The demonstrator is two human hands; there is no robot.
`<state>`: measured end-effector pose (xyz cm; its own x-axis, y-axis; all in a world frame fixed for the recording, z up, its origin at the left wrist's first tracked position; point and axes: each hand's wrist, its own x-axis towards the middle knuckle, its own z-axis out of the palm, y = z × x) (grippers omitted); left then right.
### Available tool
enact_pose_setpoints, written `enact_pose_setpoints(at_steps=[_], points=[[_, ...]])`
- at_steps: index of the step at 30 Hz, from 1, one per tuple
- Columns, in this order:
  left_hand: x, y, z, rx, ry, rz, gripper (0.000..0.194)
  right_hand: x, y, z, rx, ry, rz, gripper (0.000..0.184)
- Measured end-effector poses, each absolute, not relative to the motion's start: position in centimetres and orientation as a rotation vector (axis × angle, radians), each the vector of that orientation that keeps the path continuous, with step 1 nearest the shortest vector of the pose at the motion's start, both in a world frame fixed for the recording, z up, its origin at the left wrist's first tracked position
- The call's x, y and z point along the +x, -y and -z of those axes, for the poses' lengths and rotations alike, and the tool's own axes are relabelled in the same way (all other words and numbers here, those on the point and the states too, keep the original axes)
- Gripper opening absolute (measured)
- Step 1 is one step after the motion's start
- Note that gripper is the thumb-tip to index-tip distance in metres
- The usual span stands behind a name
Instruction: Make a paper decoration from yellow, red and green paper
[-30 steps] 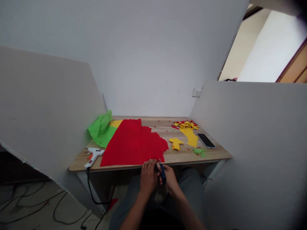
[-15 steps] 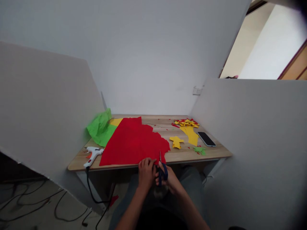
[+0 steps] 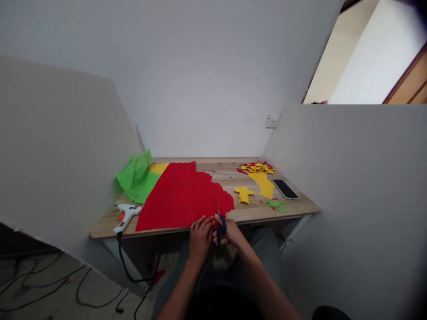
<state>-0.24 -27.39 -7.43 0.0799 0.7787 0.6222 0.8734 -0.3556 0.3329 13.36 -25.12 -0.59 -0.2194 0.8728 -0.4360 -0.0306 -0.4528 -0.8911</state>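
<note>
Perhaps scissors point(image 3: 221, 227) clasped by the right hand point(image 3: 231, 233) could nick the left hand point(image 3: 200, 233), so close on the red sheet point(image 3: 176, 195); whether the left pinches is unclear.

No legible text, label, brand, number or sign on anything in this view.

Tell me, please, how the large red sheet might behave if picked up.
The red sheet would probably sag, as it looks thin and lies flat on the table. That thinness also suggests it is light for its breadth. It might snag if lifted now, since the left hand is on its near edge.
</note>
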Motion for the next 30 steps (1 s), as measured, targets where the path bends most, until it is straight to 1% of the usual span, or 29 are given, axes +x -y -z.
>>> enact_pose_setpoints(at_steps=[3, 9, 15, 20, 25, 28, 30], points=[[-0.3, 27.5, 7.4, -2.210, 1.685, 1.149, 0.027, 13.3, 24.8, 1.0, -1.338, 1.042, -1.728, 0.043], [-0.3, 27.4, 7.5, -2.203, 1.674, 1.142, 0.028, 12.9, 24.7, 1.1, -1.279, 0.980, -1.681, 0.036], [-0.5, 27.4, 7.4, -2.237, 1.685, 1.146, 0.029, 13.6, 25.7, 0.4, -1.168, 0.883, -1.818, 0.034], [-0.6, 27.4, 7.7, -2.227, 1.670, 1.166, 0.026, 14.6, 25.9, 0.2, -1.038, 0.685, -2.116, 0.041], [-0.6, 27.3, 7.8, -2.212, 1.652, 1.194, 0.025, 14.5, 25.9, -1.1, -1.093, 0.720, -2.075, 0.041], [-0.4, 27.3, 7.6, -2.171, 1.664, 1.220, 0.025, 14.8, 26.3, -1.9, -1.059, 0.707, -2.133, 0.044], [-0.3, 27.4, 7.5, -2.150, 1.651, 1.238, 0.025, 15.3, 26.8, -2.2, -1.047, 0.706, -2.145, 0.042]])
